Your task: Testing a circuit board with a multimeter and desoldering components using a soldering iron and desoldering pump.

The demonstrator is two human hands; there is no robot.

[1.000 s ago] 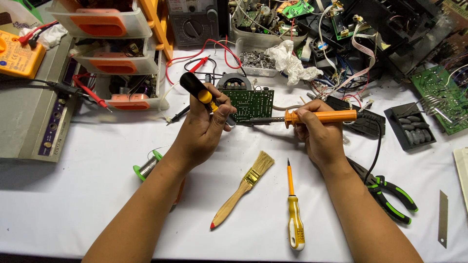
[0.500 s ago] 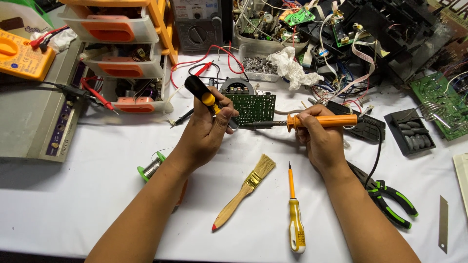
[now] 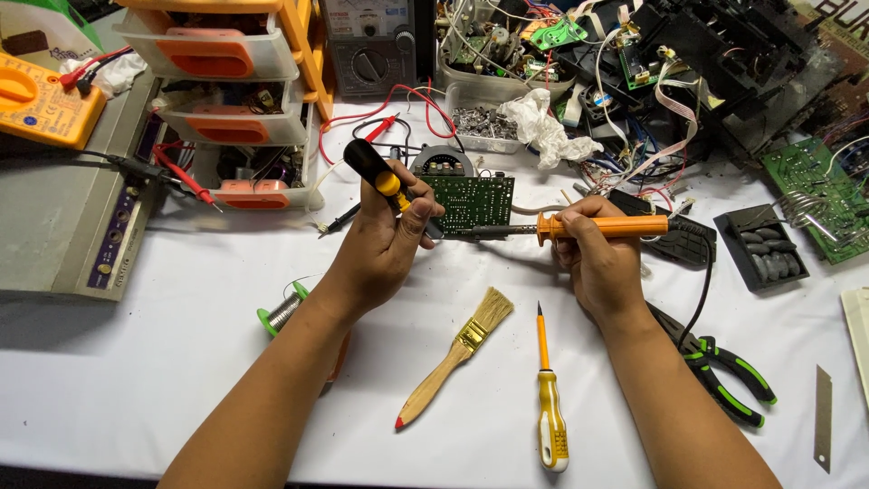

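- The green circuit board (image 3: 469, 201) stood propped on its edge near the middle of the white table (image 3: 163, 362), just in front of a round grey part (image 3: 442, 162).
- The left hand (image 3: 385, 243) was clenched around a black-and-yellow screwdriver handle (image 3: 373, 172), with the shaft end at the board's left side; whether the fingers also steadied the board itself could not be told.
- The right hand (image 3: 597, 258) gripped the orange soldering iron (image 3: 593, 226) by its handle, held level, with its metal tip at or just short of the board's lower right face.
- Judged from this, the work on the board was in mid-course: both tools were at the board, and no finished or removed part showed beside it.
- A solder spool (image 3: 282, 311) lay beside the left forearm, touched by neither hand.
- In front of the hands lay a wooden brush (image 3: 457, 355) and a yellow screwdriver (image 3: 547, 398), near each other but apart; green-handled pliers (image 3: 729, 376) lay just beside the right forearm.
- Open room lay toward the near edge of the table, between and outside the forearms.
- The far side was crowded: orange drawers (image 3: 226, 127), red probe leads (image 3: 398, 113), a clear tray of small metal parts (image 3: 484, 122) and a heap of boards and cables (image 3: 688, 81) stood close behind the board.
- A loose blade (image 3: 822, 418) lay near the right edge, well apart from the hands.
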